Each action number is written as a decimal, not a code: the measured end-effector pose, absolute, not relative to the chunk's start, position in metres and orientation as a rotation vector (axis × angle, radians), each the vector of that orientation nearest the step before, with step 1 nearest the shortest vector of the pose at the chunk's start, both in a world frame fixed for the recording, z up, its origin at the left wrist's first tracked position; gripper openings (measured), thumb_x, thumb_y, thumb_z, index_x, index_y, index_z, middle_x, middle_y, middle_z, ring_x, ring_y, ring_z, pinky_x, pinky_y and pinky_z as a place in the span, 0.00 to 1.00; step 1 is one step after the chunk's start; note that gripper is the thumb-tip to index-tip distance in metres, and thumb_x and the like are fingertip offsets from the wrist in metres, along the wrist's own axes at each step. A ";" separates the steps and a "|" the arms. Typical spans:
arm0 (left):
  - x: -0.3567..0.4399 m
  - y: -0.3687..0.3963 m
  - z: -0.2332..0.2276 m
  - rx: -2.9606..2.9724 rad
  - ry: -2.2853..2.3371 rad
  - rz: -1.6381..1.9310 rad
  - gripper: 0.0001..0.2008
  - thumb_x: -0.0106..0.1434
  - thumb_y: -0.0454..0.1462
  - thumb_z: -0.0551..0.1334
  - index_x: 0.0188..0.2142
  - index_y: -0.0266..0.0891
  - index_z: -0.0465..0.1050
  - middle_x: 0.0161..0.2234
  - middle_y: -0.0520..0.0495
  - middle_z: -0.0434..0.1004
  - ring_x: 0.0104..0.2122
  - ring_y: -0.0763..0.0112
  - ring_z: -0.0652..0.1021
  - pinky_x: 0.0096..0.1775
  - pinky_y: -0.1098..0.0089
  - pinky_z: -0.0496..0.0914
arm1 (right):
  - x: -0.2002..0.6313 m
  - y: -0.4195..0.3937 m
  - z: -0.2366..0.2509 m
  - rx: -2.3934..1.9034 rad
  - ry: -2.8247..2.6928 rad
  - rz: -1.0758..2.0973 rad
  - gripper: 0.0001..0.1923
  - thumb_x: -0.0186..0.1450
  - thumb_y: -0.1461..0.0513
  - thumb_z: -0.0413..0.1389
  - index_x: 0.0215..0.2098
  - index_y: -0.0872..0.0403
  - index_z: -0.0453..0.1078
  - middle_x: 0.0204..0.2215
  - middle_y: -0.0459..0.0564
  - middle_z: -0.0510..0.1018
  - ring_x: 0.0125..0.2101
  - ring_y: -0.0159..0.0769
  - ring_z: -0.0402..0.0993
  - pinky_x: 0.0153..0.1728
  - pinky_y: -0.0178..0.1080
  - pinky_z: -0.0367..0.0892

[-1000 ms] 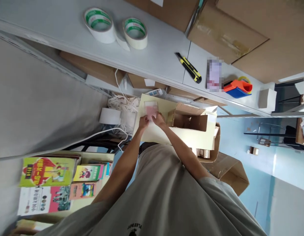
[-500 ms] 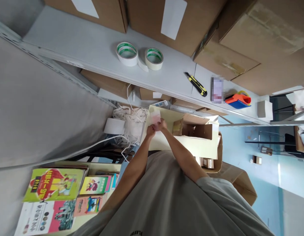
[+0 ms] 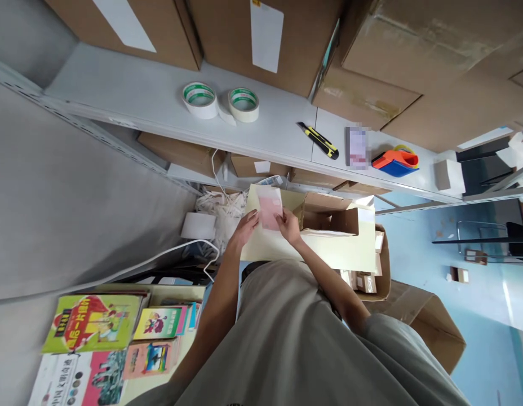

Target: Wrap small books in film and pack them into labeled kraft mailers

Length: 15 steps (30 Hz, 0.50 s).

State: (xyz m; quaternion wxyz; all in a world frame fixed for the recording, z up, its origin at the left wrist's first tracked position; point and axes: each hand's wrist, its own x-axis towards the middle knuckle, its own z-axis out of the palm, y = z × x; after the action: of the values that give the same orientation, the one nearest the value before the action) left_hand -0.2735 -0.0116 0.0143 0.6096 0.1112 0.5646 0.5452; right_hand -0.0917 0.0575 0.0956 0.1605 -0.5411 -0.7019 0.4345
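Note:
Pinched at its right edge by my right hand (image 3: 289,225) is a thin pink-and-white sheet (image 3: 270,210); whether it is paper or a plastic sleeve, I cannot tell. My left hand (image 3: 246,226) lies at the sheet's left edge with its fingers stretched out, and the fingertips look close to it or just touching. Below both hands is a pale yellow tabletop (image 3: 316,248). An open cardboard box (image 3: 331,219) stands on it, just right of my right hand.
A grey shelf (image 3: 278,132) crosses ahead, bearing two tape rolls (image 3: 243,105), a box cutter (image 3: 318,141), an orange-and-blue tape dispenser (image 3: 397,162) and large cartons (image 3: 265,51). Left are shredded paper (image 3: 227,217), a white cable (image 3: 160,251) and books (image 3: 92,321). Cartons (image 3: 434,332) stand right.
My hands have moved apart, and the sheet now shows larger and flatter between them. The left fingers have straightened out. The camera view has shifted slightly to the right.

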 end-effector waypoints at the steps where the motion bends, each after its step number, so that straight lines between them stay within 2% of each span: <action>1: -0.270 -0.008 0.025 0.272 1.228 1.281 0.33 0.52 0.58 0.83 0.48 0.40 0.83 0.48 0.36 0.89 0.54 0.54 0.86 0.60 0.56 0.78 | -0.083 0.057 0.102 -1.488 -1.890 1.289 0.24 0.75 0.41 0.59 0.52 0.51 0.80 0.39 0.52 0.87 0.42 0.47 0.83 0.46 0.43 0.80; 4: -0.255 0.006 0.061 0.359 1.233 1.347 0.35 0.45 0.59 0.86 0.41 0.38 0.85 0.40 0.41 0.89 0.44 0.56 0.87 0.51 0.59 0.80 | -0.059 0.059 0.125 -1.294 -1.514 1.422 0.32 0.70 0.34 0.63 0.51 0.52 0.80 0.44 0.55 0.89 0.45 0.47 0.84 0.48 0.44 0.81; 6: -0.242 0.018 0.087 0.477 1.343 1.382 0.33 0.47 0.60 0.86 0.38 0.38 0.85 0.37 0.43 0.89 0.39 0.59 0.86 0.46 0.62 0.79 | -0.041 0.064 0.141 -1.213 -1.385 1.439 0.34 0.68 0.34 0.66 0.52 0.53 0.80 0.47 0.58 0.90 0.47 0.48 0.86 0.51 0.46 0.81; 10: -0.206 0.046 0.136 0.891 1.547 1.416 0.28 0.61 0.62 0.78 0.40 0.39 0.85 0.38 0.45 0.89 0.39 0.60 0.85 0.44 0.64 0.79 | 0.003 0.083 0.168 -1.200 -1.294 1.437 0.35 0.64 0.34 0.71 0.51 0.53 0.82 0.48 0.59 0.92 0.51 0.52 0.88 0.57 0.51 0.83; 15: -0.146 0.077 0.173 1.390 1.692 1.384 0.22 0.79 0.56 0.63 0.50 0.41 0.82 0.46 0.41 0.90 0.46 0.58 0.87 0.52 0.63 0.79 | 0.077 0.117 0.178 -1.296 -1.364 1.423 0.34 0.60 0.36 0.76 0.45 0.56 0.85 0.46 0.61 0.92 0.52 0.59 0.90 0.58 0.55 0.84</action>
State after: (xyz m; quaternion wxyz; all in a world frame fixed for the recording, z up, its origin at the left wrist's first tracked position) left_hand -0.1461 0.0774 0.1729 0.2724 0.5164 0.6284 0.5140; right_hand 0.0767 0.1171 0.1777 0.3816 -0.5078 -0.5344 0.5576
